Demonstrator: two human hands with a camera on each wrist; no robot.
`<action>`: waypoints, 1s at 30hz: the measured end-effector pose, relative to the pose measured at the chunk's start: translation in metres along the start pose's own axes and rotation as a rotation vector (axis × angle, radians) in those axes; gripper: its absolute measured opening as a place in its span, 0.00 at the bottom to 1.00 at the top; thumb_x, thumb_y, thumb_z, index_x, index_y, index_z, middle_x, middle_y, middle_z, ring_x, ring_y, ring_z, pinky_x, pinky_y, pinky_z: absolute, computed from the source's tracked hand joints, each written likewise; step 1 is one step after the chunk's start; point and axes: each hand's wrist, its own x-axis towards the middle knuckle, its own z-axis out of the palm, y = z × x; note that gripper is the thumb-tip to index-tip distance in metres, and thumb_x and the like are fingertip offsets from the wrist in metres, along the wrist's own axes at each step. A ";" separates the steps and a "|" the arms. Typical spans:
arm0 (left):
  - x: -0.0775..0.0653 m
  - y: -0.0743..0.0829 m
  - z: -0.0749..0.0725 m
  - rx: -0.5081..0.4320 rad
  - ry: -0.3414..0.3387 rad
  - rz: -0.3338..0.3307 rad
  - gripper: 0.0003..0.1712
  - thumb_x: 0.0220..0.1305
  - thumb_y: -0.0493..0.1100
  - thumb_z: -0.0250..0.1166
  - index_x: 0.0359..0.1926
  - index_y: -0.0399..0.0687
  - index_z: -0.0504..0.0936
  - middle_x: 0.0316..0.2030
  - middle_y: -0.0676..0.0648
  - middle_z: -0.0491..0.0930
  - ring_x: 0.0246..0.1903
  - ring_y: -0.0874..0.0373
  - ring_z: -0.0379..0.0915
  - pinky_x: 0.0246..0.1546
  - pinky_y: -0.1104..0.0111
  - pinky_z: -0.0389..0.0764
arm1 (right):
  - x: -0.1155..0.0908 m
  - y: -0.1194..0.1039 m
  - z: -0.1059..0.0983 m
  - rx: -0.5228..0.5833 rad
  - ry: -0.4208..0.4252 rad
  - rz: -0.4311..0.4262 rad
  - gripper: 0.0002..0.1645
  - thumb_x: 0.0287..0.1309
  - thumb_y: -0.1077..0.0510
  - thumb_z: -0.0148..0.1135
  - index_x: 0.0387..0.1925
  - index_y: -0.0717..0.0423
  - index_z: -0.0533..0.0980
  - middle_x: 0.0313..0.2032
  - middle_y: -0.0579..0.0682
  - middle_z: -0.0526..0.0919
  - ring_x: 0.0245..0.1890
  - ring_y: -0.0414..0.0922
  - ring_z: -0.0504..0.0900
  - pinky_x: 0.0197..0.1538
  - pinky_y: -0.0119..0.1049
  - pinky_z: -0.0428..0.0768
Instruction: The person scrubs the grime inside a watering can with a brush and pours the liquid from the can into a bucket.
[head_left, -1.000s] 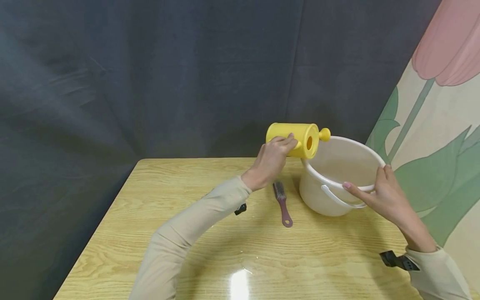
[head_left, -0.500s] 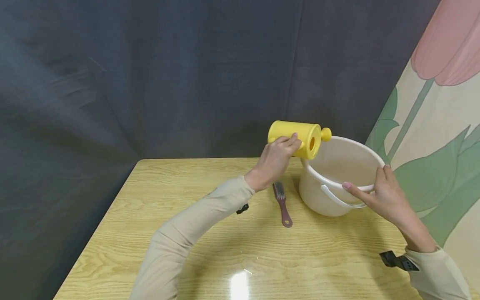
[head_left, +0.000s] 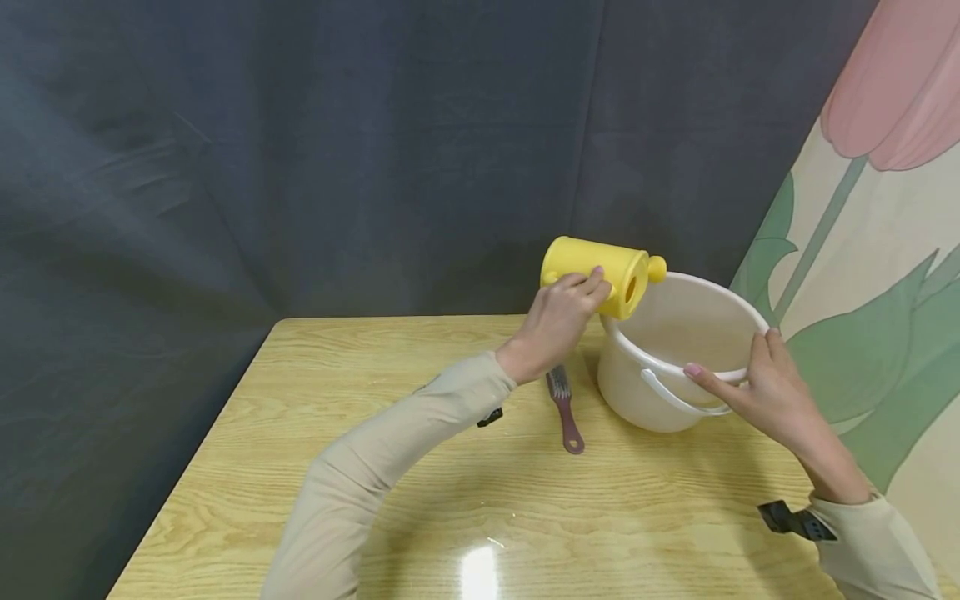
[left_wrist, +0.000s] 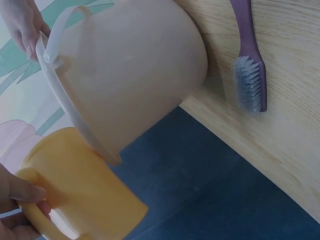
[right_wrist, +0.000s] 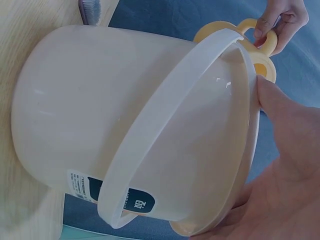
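Observation:
My left hand (head_left: pixel 558 321) grips the handle of a yellow watering can (head_left: pixel 592 260). The can lies tipped on its side over the left rim of a white plastic bucket (head_left: pixel 645 396), its round spout head (head_left: pixel 657 268) pointing right at the rim. In the left wrist view, the can's body (left_wrist: pixel 85 185) overlaps the bucket's edge. My right hand (head_left: pixel 780 400) holds the bucket's right rim, thumb on the near side and fingers at the far side. The bucket stands upright, its white bail handle (right_wrist: pixel 160 115) hanging down the front. What is inside the bucket's bottom is hidden.
A purple-handled brush (head_left: pixel 567 417) lies on the wooden table (head_left: pixel 315 467), left of the bucket. Small shiny wet-looking spots mark the tabletop near the front. Behind the table hangs a dark curtain (head_left: pixel 420 167); a wall painted with a tulip (head_left: pixel 885 92) rises at the right.
The left hand has shifted a little to the right with the watering can, whose spout end has tipped slightly further down. The bucket and right hand stay put.

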 end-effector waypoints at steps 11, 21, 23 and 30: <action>-0.001 0.002 -0.003 0.048 -0.007 0.015 0.14 0.69 0.29 0.57 0.49 0.46 0.82 0.59 0.47 0.79 0.46 0.57 0.78 0.39 0.70 0.82 | 0.001 -0.002 0.001 0.014 0.001 0.003 0.58 0.57 0.45 0.70 0.67 0.82 0.50 0.54 0.78 0.60 0.48 0.71 0.64 0.41 0.68 0.67; 0.000 0.003 -0.001 0.066 -0.010 0.039 0.14 0.69 0.29 0.57 0.50 0.46 0.82 0.59 0.47 0.78 0.46 0.57 0.78 0.40 0.71 0.82 | 0.001 -0.001 0.000 0.018 -0.018 0.020 0.59 0.58 0.44 0.69 0.68 0.82 0.48 0.55 0.80 0.58 0.49 0.73 0.62 0.42 0.71 0.67; 0.000 0.004 -0.001 0.065 -0.009 0.043 0.14 0.70 0.29 0.57 0.50 0.46 0.83 0.59 0.47 0.78 0.45 0.57 0.78 0.40 0.71 0.82 | 0.001 -0.001 0.000 0.018 -0.018 0.021 0.59 0.58 0.44 0.69 0.68 0.82 0.47 0.55 0.80 0.58 0.50 0.73 0.62 0.42 0.71 0.66; 0.003 0.006 0.000 0.084 -0.012 0.061 0.14 0.70 0.30 0.56 0.49 0.46 0.83 0.59 0.47 0.78 0.44 0.58 0.78 0.37 0.72 0.81 | 0.000 0.000 0.000 0.013 -0.020 0.031 0.60 0.59 0.43 0.68 0.68 0.83 0.47 0.56 0.80 0.57 0.50 0.73 0.61 0.43 0.71 0.66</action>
